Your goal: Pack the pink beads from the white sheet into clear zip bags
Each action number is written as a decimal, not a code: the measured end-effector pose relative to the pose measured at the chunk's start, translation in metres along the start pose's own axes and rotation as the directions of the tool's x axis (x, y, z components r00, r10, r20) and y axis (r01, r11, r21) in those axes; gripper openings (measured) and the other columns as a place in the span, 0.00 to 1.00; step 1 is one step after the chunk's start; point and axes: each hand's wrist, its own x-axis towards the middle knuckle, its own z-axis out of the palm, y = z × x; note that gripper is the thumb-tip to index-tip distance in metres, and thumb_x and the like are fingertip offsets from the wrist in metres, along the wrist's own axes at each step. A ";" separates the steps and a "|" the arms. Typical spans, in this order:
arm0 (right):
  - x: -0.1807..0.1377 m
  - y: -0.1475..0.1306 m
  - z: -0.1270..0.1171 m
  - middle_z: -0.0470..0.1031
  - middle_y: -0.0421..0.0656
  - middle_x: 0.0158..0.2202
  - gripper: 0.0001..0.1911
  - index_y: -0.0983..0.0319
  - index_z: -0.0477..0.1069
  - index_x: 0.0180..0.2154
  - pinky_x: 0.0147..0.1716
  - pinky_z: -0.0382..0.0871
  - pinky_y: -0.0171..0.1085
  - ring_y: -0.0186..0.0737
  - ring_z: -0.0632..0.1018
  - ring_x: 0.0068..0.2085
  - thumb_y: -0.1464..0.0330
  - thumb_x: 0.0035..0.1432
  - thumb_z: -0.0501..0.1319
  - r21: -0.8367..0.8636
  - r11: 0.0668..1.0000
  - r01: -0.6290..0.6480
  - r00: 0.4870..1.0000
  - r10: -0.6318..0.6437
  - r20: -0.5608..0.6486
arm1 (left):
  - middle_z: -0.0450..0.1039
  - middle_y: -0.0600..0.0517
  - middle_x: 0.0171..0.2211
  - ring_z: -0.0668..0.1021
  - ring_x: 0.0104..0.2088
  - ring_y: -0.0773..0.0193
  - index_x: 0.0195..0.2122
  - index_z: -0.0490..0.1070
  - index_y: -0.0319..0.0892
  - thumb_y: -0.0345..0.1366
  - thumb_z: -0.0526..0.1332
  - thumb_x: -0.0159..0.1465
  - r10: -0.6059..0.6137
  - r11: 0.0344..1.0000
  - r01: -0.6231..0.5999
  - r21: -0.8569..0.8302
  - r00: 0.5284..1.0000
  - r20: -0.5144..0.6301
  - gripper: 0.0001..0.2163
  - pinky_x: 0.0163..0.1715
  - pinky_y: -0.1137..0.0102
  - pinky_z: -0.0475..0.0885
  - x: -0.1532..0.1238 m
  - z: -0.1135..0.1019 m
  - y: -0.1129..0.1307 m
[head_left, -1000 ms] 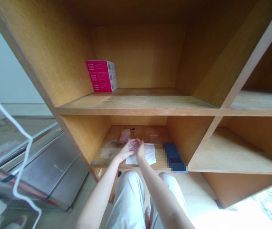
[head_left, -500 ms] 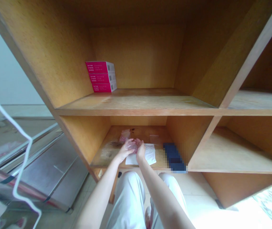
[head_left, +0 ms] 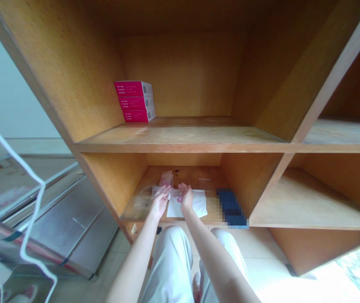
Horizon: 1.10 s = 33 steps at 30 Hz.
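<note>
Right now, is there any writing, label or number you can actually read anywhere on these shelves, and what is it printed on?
No text here is legible.
Pink boxes, three stacked on the upper shelf: white print lines on each pink side, too small and blurred to read.
Their white ends: small dark code-like marks, unreadable.
White sheet on the lower shelf: no visible print.
Clear bags with pink pieces: no label visible.
Dark object on the right: pixelated, nothing readable.

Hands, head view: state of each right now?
Left hand: closed on a small clear bag.
Right hand: on the white sheet, by pink bits; grip cannot be told.
</note>
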 end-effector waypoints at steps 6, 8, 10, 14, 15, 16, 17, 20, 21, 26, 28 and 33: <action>0.009 0.002 0.000 0.77 0.47 0.33 0.20 0.62 0.69 0.31 0.40 0.66 0.40 0.41 0.76 0.38 0.60 0.55 0.43 0.021 0.999 -0.050 0.998 0.051 -0.040 | 0.70 0.46 0.46 0.70 0.49 0.59 0.40 0.68 0.41 0.21 0.57 0.48 -0.023 0.999 0.022 0.031 0.998 0.061 0.17 0.47 0.65 0.65 -0.004 0.000 0.001; 0.013 0.001 -0.001 0.77 0.47 0.32 0.21 0.62 0.69 0.30 0.39 0.66 0.41 0.42 0.76 0.37 0.59 0.55 0.42 0.032 0.997 -0.072 0.996 0.074 -0.054 | 0.69 0.46 0.46 0.70 0.50 0.59 0.40 0.67 0.41 0.21 0.57 0.48 -0.028 0.999 0.026 0.030 0.997 0.070 0.18 0.48 0.65 0.65 -0.005 0.000 0.001; 0.015 -0.001 -0.002 0.77 0.47 0.32 0.21 0.61 0.69 0.29 0.39 0.67 0.42 0.42 0.76 0.38 0.60 0.55 0.41 0.049 0.994 -0.093 0.994 0.095 -0.052 | 0.69 0.47 0.46 0.69 0.50 0.59 0.41 0.67 0.41 0.21 0.58 0.48 -0.037 0.999 0.036 0.023 0.996 0.079 0.18 0.47 0.65 0.65 -0.005 -0.001 0.001; 0.014 -0.010 -0.001 0.76 0.47 0.35 0.19 0.61 0.68 0.30 0.42 0.66 0.43 0.42 0.76 0.41 0.62 0.56 0.41 0.105 0.990 -0.093 0.996 0.094 -0.002 | 0.69 0.46 0.47 0.69 0.51 0.59 0.42 0.67 0.41 0.22 0.58 0.49 -0.051 0.999 0.049 0.019 0.995 0.089 0.18 0.48 0.67 0.65 -0.005 -0.001 0.002; 0.013 -0.013 0.000 0.76 0.47 0.35 0.19 0.61 0.68 0.30 0.42 0.66 0.43 0.42 0.75 0.41 0.63 0.56 0.41 0.117 0.989 -0.089 0.996 0.088 0.015 | 0.69 0.46 0.47 0.68 0.51 0.59 0.42 0.67 0.40 0.22 0.58 0.49 -0.055 0.998 0.053 0.022 0.994 0.090 0.18 0.48 0.67 0.65 -0.005 -0.001 0.002; 0.012 -0.016 0.001 0.76 0.47 0.36 0.19 0.61 0.68 0.30 0.43 0.66 0.43 0.42 0.75 0.42 0.63 0.56 0.41 0.127 0.988 -0.087 0.996 0.084 0.032 | 0.69 0.46 0.47 0.68 0.51 0.59 0.42 0.67 0.40 0.22 0.58 0.49 -0.059 0.998 0.056 0.025 0.994 0.093 0.18 0.48 0.67 0.64 -0.005 -0.001 0.002; 0.010 -0.018 0.002 0.76 0.46 0.36 0.19 0.61 0.68 0.30 0.44 0.66 0.43 0.41 0.75 0.42 0.63 0.56 0.41 0.135 0.987 -0.087 0.995 0.081 0.049 | 0.69 0.46 0.47 0.68 0.51 0.59 0.42 0.67 0.40 0.22 0.58 0.49 -0.062 0.998 0.059 0.025 0.993 0.097 0.18 0.48 0.67 0.64 -0.005 -0.001 0.002; 0.008 -0.024 0.006 0.76 0.46 0.35 0.17 0.61 0.68 0.31 0.44 0.65 0.42 0.40 0.75 0.42 0.63 0.56 0.43 0.139 0.986 -0.087 0.993 0.076 0.087 | 0.69 0.45 0.47 0.68 0.51 0.59 0.42 0.67 0.39 0.22 0.59 0.48 -0.062 0.998 0.060 0.018 0.993 0.100 0.18 0.49 0.67 0.64 -0.005 0.000 0.002; 0.008 -0.025 0.006 0.76 0.45 0.35 0.17 0.61 0.68 0.31 0.44 0.65 0.42 0.40 0.75 0.42 0.63 0.56 0.44 0.131 0.988 -0.088 0.993 0.076 0.093 | 0.69 0.46 0.47 0.68 0.51 0.59 0.42 0.67 0.39 0.22 0.59 0.48 -0.060 0.998 0.059 0.019 0.994 0.092 0.18 0.49 0.67 0.64 -0.005 0.000 0.002; 0.010 -0.031 -0.001 0.77 0.45 0.34 0.14 0.62 0.69 0.31 0.44 0.65 0.42 0.40 0.76 0.40 0.65 0.54 0.47 0.119 0.987 -0.109 0.991 0.099 0.089 | 0.70 0.48 0.45 0.71 0.47 0.62 0.42 0.67 0.40 0.22 0.59 0.50 -0.050 0.998 0.047 0.049 0.998 0.049 0.17 0.46 0.70 0.68 -0.005 0.001 0.002; 0.011 -0.034 -0.007 0.77 0.45 0.33 0.14 0.63 0.70 0.31 0.44 0.65 0.42 0.40 0.76 0.40 0.65 0.53 0.48 0.128 0.987 -0.100 0.993 0.091 0.075 | 0.71 0.49 0.44 0.73 0.45 0.64 0.42 0.67 0.40 0.21 0.58 0.50 -0.048 0.997 0.045 0.055 0.997 0.056 0.18 0.46 0.70 0.68 -0.005 0.001 0.002; 0.008 -0.043 -0.014 0.77 0.45 0.30 0.11 0.63 0.70 0.30 0.39 0.67 0.41 0.40 0.76 0.35 0.67 0.49 0.50 0.003 0.999 -0.037 0.997 0.036 0.069 | 0.73 0.50 0.42 0.73 0.46 0.65 0.41 0.68 0.41 0.21 0.58 0.51 -0.058 0.997 0.056 0.043 0.997 0.055 0.17 0.48 0.70 0.67 -0.007 0.002 0.003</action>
